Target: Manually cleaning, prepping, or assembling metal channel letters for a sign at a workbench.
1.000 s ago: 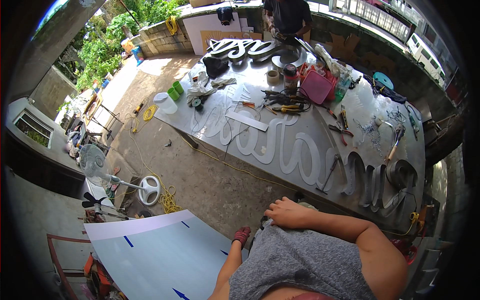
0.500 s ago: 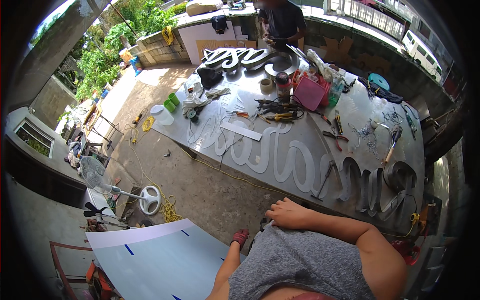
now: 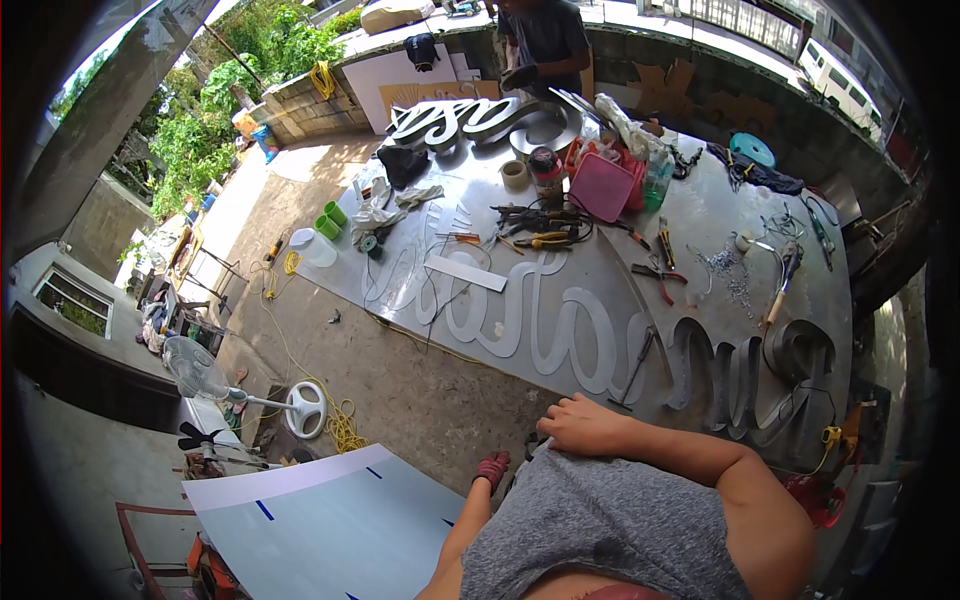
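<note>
My left hand (image 3: pixel 492 470), in a dark red glove, hangs low beside my body, close to the edge of a large pale blue sheet (image 3: pixel 330 530). Its fingers look curled; whatever may be in them is hidden. My bare right hand (image 3: pixel 578 425) rests at my waist by the lower edge of my grey shirt (image 3: pixel 610 500), fingers bent and their tips partly hidden. Just beyond it stands a metal table (image 3: pixel 640 400) carrying flat cut metal script letters (image 3: pixel 590 345). At its right end, metal letters with raised walls (image 3: pixel 745 385) stand up.
Pliers (image 3: pixel 548 240), a pink square container (image 3: pixel 602 187), a hammer (image 3: pixel 785 285) and green cups (image 3: pixel 330 218) crowd the table. Another person (image 3: pixel 545 50) stands behind finished letters (image 3: pixel 480 125). A white fan (image 3: pixel 195 368) and yellow cord (image 3: pixel 345 428) are on the left floor.
My view has turned slightly, so the table's far side sits further left. The other person's gloved hands have changed position. My own hands stay in much the same place.
</note>
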{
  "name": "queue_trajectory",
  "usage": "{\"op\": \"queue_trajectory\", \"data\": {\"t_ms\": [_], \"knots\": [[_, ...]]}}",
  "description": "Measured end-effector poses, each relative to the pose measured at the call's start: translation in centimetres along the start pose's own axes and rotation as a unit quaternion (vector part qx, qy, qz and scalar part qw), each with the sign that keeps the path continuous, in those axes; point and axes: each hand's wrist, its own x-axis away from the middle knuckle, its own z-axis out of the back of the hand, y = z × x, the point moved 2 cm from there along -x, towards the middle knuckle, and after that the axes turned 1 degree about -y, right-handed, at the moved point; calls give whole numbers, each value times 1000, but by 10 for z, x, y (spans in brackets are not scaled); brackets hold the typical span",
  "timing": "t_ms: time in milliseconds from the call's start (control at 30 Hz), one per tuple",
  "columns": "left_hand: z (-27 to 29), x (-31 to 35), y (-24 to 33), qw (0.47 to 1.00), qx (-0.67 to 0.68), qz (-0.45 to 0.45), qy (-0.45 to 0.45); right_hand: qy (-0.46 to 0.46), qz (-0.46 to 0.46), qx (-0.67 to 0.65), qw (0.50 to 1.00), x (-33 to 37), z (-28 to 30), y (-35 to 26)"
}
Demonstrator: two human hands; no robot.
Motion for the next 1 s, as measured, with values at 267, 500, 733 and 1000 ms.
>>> {"op": "queue_trajectory", "data": {"t_ms": [267, 500, 733, 1000], "knots": [[-17, 1, 6, 1000, -22, -5, 12, 2, 20, -8, 1000, 13, 10, 17], [-28, 1, 0, 998, -64, -23, 12, 4, 37, -2, 999, 18, 10, 25], [-38, 19, 18, 995, -99, -22, -1, 1, 33, -5, 999, 22, 7, 29], [-31, 17, 6, 991, -127, -34, -2, 1, 25, -8, 1000, 24, 2, 25]]}}
